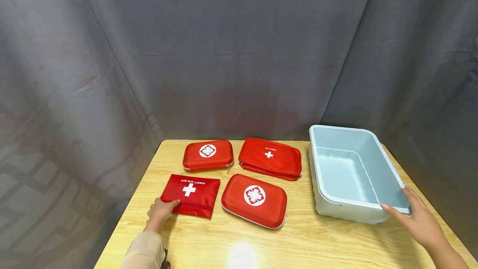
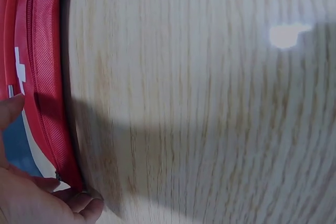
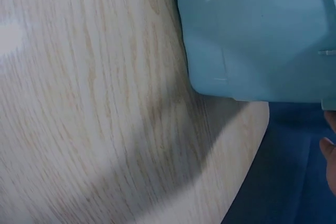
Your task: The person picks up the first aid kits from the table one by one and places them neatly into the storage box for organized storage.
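My left hand [image 1: 158, 213] pinches the lower left corner of a flat red first aid pouch [image 1: 196, 200] lying on the table. In the left wrist view the thumb lies over the pouch's face, with other fingers [image 2: 89, 208] at its zippered bottom edge. My right hand [image 1: 422, 221] holds the near right corner of a pale blue-grey plastic bin [image 1: 337, 173], thumb at the near rim and fingertips at the right rim. Only part of that hand shows at the edge of the right wrist view, just below the bin's rim [image 3: 328, 104].
Right of the pouch lies a hard red first aid case [image 1: 239, 196]. Behind are a smaller red case [image 1: 192, 157] and a red zippered first aid bag [image 1: 287, 159]. All rest on a wooden table [image 1: 298, 244], with grey curtains [image 1: 239, 53] behind and at the sides.
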Available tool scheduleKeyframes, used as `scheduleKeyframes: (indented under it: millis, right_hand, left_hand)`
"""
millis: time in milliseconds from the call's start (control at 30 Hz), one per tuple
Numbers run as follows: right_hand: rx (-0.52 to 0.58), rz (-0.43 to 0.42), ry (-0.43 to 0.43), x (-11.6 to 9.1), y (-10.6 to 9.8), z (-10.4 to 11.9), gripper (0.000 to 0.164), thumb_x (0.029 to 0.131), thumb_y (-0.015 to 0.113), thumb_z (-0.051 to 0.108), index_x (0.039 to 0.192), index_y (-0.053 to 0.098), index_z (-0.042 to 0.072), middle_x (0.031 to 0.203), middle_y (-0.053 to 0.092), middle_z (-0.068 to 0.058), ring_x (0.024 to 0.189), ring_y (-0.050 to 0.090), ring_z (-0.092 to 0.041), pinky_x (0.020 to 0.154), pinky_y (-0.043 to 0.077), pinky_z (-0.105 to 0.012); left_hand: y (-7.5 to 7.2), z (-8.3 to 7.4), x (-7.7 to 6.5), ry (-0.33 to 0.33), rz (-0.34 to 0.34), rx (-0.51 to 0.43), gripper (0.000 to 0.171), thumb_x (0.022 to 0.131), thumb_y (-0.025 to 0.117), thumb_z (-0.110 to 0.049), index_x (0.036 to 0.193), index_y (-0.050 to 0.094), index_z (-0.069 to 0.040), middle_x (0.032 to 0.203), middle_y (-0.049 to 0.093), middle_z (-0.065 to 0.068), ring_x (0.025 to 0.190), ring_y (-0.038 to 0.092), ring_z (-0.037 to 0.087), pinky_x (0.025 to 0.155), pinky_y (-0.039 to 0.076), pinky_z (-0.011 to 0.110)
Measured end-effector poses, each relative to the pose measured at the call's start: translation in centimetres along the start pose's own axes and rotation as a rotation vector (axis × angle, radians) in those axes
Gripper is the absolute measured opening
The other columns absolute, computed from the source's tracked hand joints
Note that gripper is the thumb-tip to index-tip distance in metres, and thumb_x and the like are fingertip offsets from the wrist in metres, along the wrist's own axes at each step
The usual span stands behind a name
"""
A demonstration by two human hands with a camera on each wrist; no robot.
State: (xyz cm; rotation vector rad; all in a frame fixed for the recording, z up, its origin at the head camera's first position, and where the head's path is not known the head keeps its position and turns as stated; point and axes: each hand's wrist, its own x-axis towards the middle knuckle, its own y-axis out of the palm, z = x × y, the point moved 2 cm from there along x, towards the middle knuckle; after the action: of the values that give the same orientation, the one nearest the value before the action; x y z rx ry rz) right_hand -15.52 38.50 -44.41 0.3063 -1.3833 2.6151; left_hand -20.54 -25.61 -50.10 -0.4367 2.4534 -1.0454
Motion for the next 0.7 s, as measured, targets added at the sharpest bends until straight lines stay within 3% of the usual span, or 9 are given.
scheduleKeyframes:
  millis: [200, 433, 700]
  right_hand:
    - [0.000, 0.002, 0.039, -0.1, 0.0, -0.2, 0.075, 0.083, 0.054, 0.029, 0.129, 0.013, -0.015, 0.136, 0.002, -0.030, 0.120, 0.002, -0.049, 0.087, 0.007, -0.064]
    - [0.118, -0.004, 0.116, -0.3, 0.0, -0.2, 0.077, 0.082, 0.056, 0.028, 0.132, 0.011, -0.010, 0.139, -0.002, -0.024, 0.122, -0.003, -0.043, 0.090, 0.003, -0.061]
    - [0.152, -0.029, 0.112, -0.5, 0.4, -0.3, 0.074, 0.082, 0.057, 0.026, 0.130, 0.015, -0.012, 0.140, -0.004, -0.020, 0.124, -0.006, -0.038, 0.092, 0.001, -0.060]
  left_hand:
    - [0.4, 0.2, 0.1, -0.004, -0.007, 0.023, 0.074, 0.075, 0.057, -0.039, 0.114, 0.027, 0.015, 0.105, 0.033, 0.035, 0.098, 0.028, 0.047, 0.078, 0.025, 0.058]
    - [0.9, 0.3, 0.2, 0.004, -0.065, 0.053, 0.075, 0.075, 0.057, -0.040, 0.115, 0.026, 0.015, 0.106, 0.032, 0.034, 0.098, 0.027, 0.047, 0.077, 0.025, 0.058]
    - [1.3, 0.1, 0.2, -0.003, -0.125, 0.097, 0.076, 0.072, 0.062, -0.037, 0.112, 0.026, 0.016, 0.100, 0.030, 0.033, 0.096, 0.028, 0.048, 0.076, 0.028, 0.056]
